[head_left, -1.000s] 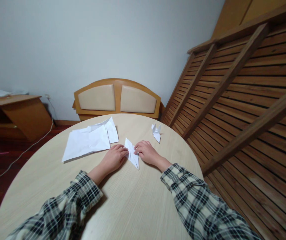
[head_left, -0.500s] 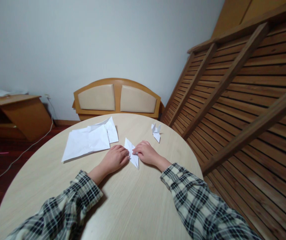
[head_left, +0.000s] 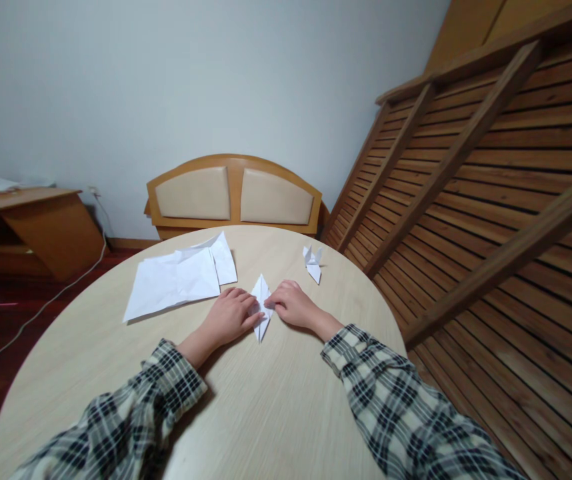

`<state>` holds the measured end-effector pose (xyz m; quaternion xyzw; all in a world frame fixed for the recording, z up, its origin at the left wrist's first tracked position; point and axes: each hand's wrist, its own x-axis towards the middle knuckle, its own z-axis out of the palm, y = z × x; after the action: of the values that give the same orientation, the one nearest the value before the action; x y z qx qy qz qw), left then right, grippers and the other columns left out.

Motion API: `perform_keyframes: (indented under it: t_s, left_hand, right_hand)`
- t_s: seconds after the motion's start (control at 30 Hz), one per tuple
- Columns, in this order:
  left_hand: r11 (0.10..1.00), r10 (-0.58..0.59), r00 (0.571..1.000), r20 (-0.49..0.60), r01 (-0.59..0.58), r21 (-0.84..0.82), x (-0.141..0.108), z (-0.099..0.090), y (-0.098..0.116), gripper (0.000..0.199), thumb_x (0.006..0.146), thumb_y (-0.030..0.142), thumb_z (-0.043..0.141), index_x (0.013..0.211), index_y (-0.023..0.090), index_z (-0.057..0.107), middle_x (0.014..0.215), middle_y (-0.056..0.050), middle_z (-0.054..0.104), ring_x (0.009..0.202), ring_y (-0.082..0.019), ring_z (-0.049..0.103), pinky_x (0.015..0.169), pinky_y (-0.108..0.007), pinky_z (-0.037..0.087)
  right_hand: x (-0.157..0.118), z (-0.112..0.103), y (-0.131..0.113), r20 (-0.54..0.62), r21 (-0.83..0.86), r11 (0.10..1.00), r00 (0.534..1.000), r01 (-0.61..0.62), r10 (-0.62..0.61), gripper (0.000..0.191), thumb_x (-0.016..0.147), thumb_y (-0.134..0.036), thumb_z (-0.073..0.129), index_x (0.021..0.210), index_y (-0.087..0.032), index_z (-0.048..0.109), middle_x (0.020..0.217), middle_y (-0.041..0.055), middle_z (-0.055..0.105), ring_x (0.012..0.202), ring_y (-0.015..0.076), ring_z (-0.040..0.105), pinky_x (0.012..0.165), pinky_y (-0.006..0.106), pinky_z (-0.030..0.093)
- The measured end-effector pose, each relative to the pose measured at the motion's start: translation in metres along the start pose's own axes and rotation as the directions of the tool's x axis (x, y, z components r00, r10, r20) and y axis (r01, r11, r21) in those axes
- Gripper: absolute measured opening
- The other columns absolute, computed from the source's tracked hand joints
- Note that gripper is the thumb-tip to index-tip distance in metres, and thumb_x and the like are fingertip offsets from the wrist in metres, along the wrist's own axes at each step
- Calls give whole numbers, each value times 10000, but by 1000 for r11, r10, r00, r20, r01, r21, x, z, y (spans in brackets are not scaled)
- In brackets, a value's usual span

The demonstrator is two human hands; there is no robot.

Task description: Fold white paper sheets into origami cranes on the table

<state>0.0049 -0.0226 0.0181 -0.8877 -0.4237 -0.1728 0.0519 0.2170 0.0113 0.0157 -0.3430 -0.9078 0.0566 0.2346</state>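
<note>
A white folded paper, shaped like a narrow diamond with a crease down its middle, lies on the round table between my hands. My left hand grips its left side, with the fingers bent and the thumb over the lower part. On the right edge, my right hand holds the paper with thumb and curled fingers; part of that edge is hidden under the fingertips. Beyond my right hand stands a small finished-looking origami piece with two upright points.
Several white sheets lie overlapping at the table's left. Behind the table is a padded wooden headboard. A slatted wooden frame leans along the right side. At left are a desk and a white cable on the floor.
The folded paper has turned slightly, so its lower tip now points nearly straight toward me instead of to the right. Both hands stay on it, the left thumb shifted a little.
</note>
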Motion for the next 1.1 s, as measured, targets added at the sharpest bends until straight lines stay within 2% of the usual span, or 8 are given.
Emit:
perform_keyframes:
  t_s: [0.27,0.57,0.67,0.8,0.93,1.1]
  left_hand:
    - [999,1,1000,-23,0,46,-1,3,-2,423,917,529,437,998,175,654,952,-102,701,1023,-287,549,926,-448,373]
    - [1000,-7,1000,-15,7,9,2,3,0,259,850,406,598,960,189,686,985,-79,711,1037,-288,559,925,-446,394]
    - [1000,-17,1000,-3,17,-9,3,3,2,240,854,380,594,964,188,689,979,-79,711,992,-276,570,882,-430,415]
    - [999,-47,999,21,47,-6,3,2,5,225,855,347,594,978,184,688,967,-79,702,956,-265,559,839,-402,426]
    - [995,-91,996,24,90,51,3,1,11,205,854,328,587,953,183,692,964,-99,676,928,-264,539,794,-389,422]
    - [981,-140,990,34,134,141,1,1,18,201,860,196,518,973,176,683,953,-103,668,905,-268,540,758,-390,424]
  right_hand:
    - [0,2,1,13,45,999,1000,21,-22,278,768,-62,554,888,-223,747,828,24,696,871,175,560,926,346,339]
    - [-2,1,0,6,33,998,998,60,-60,258,779,-70,558,905,-215,731,894,24,714,923,186,557,962,366,313]
    - [-2,1,0,5,8,996,996,86,-86,253,796,-75,552,922,-214,721,964,30,713,985,199,538,979,381,296]
    - [-3,2,3,-9,-24,998,998,59,-59,243,811,-83,556,950,-211,709,978,32,702,997,200,525,961,378,303]
    - [-3,4,6,-9,-53,998,999,36,-37,234,825,-85,551,959,-208,699,974,42,680,996,193,517,950,369,303]
    - [-3,6,7,1,-86,996,1000,28,-28,223,829,-94,549,962,-200,692,934,54,633,968,195,499,920,360,313]
